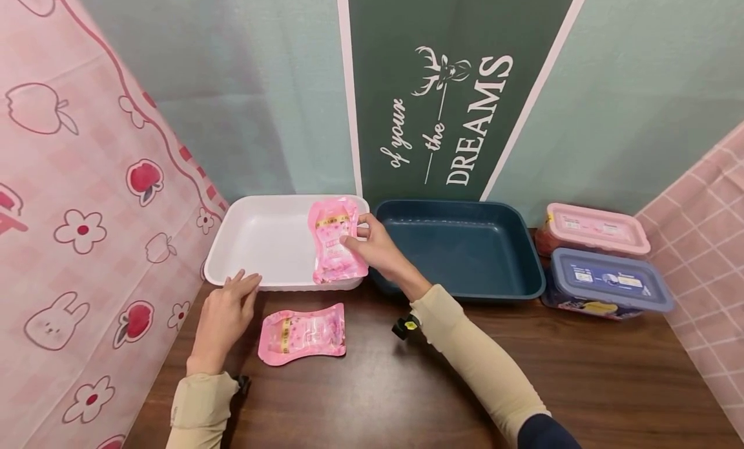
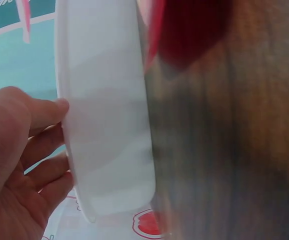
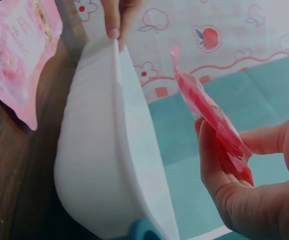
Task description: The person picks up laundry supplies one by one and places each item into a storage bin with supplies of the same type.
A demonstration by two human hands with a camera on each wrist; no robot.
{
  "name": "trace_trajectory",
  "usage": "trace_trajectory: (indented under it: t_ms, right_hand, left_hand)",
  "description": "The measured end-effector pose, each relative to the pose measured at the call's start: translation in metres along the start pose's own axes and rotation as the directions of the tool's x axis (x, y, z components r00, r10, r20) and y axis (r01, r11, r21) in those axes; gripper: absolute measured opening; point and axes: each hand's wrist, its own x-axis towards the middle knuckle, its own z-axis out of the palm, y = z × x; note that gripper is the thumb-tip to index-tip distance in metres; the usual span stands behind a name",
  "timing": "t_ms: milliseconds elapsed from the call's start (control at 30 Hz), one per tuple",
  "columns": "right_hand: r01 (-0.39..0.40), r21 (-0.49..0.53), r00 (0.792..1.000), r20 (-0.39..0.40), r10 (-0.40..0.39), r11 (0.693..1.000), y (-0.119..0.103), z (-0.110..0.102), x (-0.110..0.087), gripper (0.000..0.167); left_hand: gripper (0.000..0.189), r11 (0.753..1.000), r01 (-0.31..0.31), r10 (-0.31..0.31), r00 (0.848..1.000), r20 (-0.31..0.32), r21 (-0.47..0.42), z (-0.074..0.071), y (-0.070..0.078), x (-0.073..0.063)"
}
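Between thumb and fingers, my right hand (image 1: 378,245) pinches a pink printed pouch (image 1: 334,242) by its right side. The pouch is held up over the right end of a white plastic basin (image 1: 256,200); in the right wrist view this pouch (image 3: 209,112) is tilted and apart from the rim. At the basin's near left rim, my left hand (image 1: 227,313) grips the edge, the thumb outside and the fingers inside, as the left wrist view of the basin (image 2: 104,120) shows. A second pink pouch (image 1: 302,334) lies flat on the table in front of the basin.
A dark teal basin (image 1: 459,294) stands right of the white one. Further right are a pink-lidded box (image 1: 599,228) and a blue-lidded box (image 1: 610,281). The wooden table (image 1: 442,384) meets a printed pink cloth (image 1: 87,177) at the left and a green curtain (image 1: 279,100) behind.
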Motion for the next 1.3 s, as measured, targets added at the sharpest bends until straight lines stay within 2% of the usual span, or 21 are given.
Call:
trace_trajectory:
  t_ms: [200, 367, 633, 833, 1067, 1200, 1300]
  right_hand:
    - [-0.035, -0.048, 0.997, -0.065, 0.031, 0.998, 0.008, 0.007, 0.011, 0.034]
    - [-0.063, -0.115, 0.994, -0.093, 0.052, 0.991, 0.01, 0.011, 0.018, 0.035]
    - [-0.078, -0.161, 0.994, -0.087, 0.064, 0.984, 0.018, 0.019, 0.029, 0.034]
    - [-0.068, -0.274, 0.994, -0.096, 0.043, 0.959, 0.025, 0.024, 0.036, 0.031]
    - [-0.086, -0.411, 0.991, -0.126, 0.037, 0.908, 0.031, 0.029, 0.043, 0.034]
    - [-0.115, -0.444, 0.988, -0.141, 0.057, 0.888, 0.034, 0.031, 0.045, 0.039]
    - [-0.123, -0.447, 0.986, -0.152, 0.061, 0.886, 0.034, 0.032, 0.046, 0.049]
  left_hand:
    - [0.024, 0.999, 0.02, -0.022, 0.999, 0.035, 0.046, -0.002, 0.001, 0.001]
    - [0.024, 0.999, 0.027, -0.029, 0.999, 0.046, 0.044, -0.003, 0.001, 0.003]
    - [0.025, 0.999, 0.038, -0.04, 0.998, 0.049, 0.036, -0.004, 0.001, 0.004]
    - [0.025, 0.998, 0.045, -0.046, 0.998, 0.05, 0.036, -0.005, 0.0, 0.003]
    - [0.024, 0.999, 0.035, -0.036, 0.998, 0.042, 0.026, -0.004, 0.0, 0.003]
    - [0.025, 0.999, 0.037, -0.038, 0.998, 0.048, 0.018, -0.003, 0.001, 0.003]
    - [0.025, 0.999, 0.034, -0.035, 0.998, 0.043, 0.019, -0.003, 0.001, 0.002]
